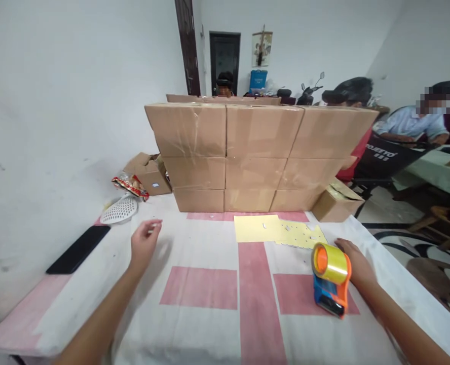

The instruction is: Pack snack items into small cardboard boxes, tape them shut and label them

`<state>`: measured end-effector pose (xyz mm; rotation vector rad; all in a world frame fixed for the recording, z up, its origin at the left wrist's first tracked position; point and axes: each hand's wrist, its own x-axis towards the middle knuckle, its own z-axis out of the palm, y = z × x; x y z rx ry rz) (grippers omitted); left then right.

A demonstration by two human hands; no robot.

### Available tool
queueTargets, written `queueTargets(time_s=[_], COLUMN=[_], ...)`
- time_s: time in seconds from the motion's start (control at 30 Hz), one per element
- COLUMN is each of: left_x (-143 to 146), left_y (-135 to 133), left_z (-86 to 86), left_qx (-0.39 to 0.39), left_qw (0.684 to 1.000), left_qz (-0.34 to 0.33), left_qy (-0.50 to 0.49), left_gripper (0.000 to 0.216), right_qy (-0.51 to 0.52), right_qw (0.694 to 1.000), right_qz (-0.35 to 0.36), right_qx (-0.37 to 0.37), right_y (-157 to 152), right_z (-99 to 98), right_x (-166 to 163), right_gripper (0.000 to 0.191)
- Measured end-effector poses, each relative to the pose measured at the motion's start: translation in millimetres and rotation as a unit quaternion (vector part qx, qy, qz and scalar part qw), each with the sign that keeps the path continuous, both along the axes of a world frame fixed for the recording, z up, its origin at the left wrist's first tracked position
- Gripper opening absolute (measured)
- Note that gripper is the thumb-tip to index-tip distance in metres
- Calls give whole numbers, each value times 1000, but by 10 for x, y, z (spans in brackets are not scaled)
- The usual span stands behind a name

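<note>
My left hand [145, 246] is raised over the left part of the table, its fingers curled and the fingertips pinched together. Anything between them is too small to make out. On the right, my right hand [357, 261] lies palm down beside a tape dispenser [330, 279], fingers stretched out and partly hidden behind it. The dispenser is orange and blue and carries a roll of yellow tape. Just beyond that hand lie a yellow sheet [253, 229] and a yellow piece with a ragged edge [299, 234], with small white scraps on them.
A wall of stacked cardboard boxes [253, 172] stands at the table's back. A small carton [337, 202] is at right; an open carton [154, 177], a snack packet [132, 186], a white perforated basket [120, 210] and a black phone-like slab [78, 250] are at left. People sit beyond.
</note>
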<state>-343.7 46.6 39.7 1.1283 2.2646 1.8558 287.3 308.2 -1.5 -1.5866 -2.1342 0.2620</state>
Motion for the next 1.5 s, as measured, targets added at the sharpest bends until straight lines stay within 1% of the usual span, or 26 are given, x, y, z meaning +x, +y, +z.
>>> queueTargets(time_s=[0.1,0.2,0.27,0.37,0.47,0.53,0.6,0.67,0.73,0.8,0.83,0.9,0.97,1.03,1.07,1.13,1.2,1.27,1.33,1.4,1.5], left_x=[-736,-1324,-1622,-1878,-1887,-1797,-1673,-1539,-1398,-1244,-1161,-985,-805,-615,-512,-275,5,308,593,818,1003], left_y=[550,1078,1332,1550,1600,1523,1330,1005,560,39,-227,-719,-1091,-1291,-1323,-1262,-1075,-820,-552,-311,-54], left_z=[298,651,857,1061,1170,1219,1253,1259,1221,1134,1076,943,801,657,585,442,313,212,148,119,125], left_qx=[-12,-20,-60,-112,-129,-123,-98,-60,-15,45,88,129,130,121,121,131,142,133,133,138,142], left_qw=[999,997,991,985,983,982,980,975,967,954,945,933,936,950,958,972,979,987,988,983,971], left_qz=[22,34,19,10,25,45,78,121,170,206,211,210,211,194,175,122,69,7,-62,-122,-190], left_qy=[35,73,115,127,125,139,158,175,190,213,234,262,249,214,193,154,126,92,38,-7,-36], left_gripper=[51,66,58,34,15,12,14,21,28,29,26,19,17,16,15,11,9,12,15,17,15], right_qy=[-68,-87,-88,-78,-64,-56,-51,-52,-54,-56,-57,-60,-64,-68,-70,-69,-58,-41,-31,-28,-25], right_qw=[997,996,995,996,997,997,997,997,996,995,995,995,996,996,996,996,997,998,998,998,998], right_qz=[0,-2,-2,3,0,-3,-4,-3,0,2,1,1,4,6,7,7,4,-2,-4,-3,-3], right_qx=[26,36,38,46,50,52,57,64,72,79,80,75,68,63,62,58,52,47,47,52,63], right_y=[75,145,157,142,128,130,137,143,146,145,144,140,135,133,134,140,146,146,135,115,87], right_z=[-52,-70,-80,-93,-100,-104,-108,-111,-112,-110,-108,-101,-92,-86,-85,-90,-100,-109,-110,-101,-88], right_x=[6,19,36,56,53,43,35,31,29,25,22,13,5,3,5,14,23,28,23,11,-4], right_gripper=[37,37,38,36,35,34,34,35,36,35,34,32,31,32,33,37,42,45,44,41,38])
